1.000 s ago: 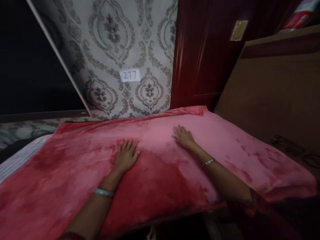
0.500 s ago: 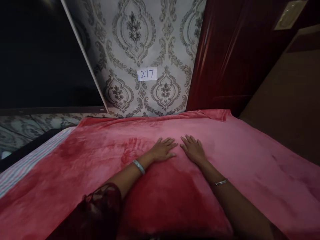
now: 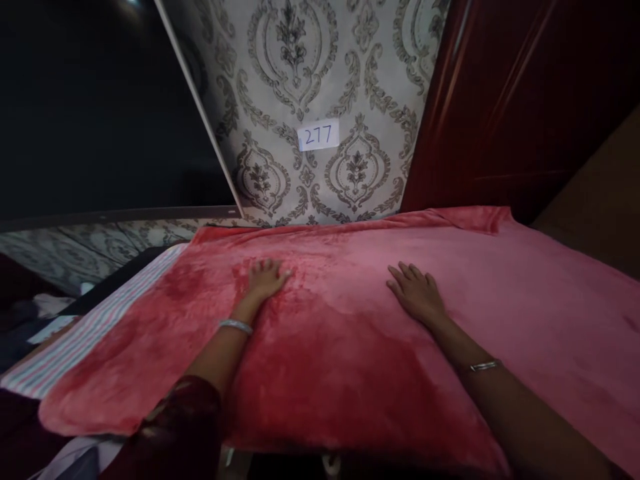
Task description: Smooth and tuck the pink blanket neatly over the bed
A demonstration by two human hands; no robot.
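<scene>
A plush red and pink blanket (image 3: 320,360) is spread over a table-like surface, its pile darker in some patches and lighter in others. My left hand (image 3: 266,279) lies on the blanket left of centre, palm down with fingers spread. On the lighter pink part, my right hand (image 3: 415,292) rests palm down, fingers stretched out. Neither hand holds anything. The blanket's far edge is folded and slightly rumpled near the wall.
A striped cloth (image 3: 100,327) shows beneath the blanket at the left. Behind stand a large dark screen (image 3: 100,120), patterned wallpaper (image 3: 293,87) bearing a paper marked 277 (image 3: 319,135), and a dark red wooden panel (image 3: 490,120). A brown surface (image 3: 595,193) borders the right.
My left hand has slid left across the blanket, so the hands are farther apart. The view has turned left, showing more of the striped cloth and the blanket's left corner.
</scene>
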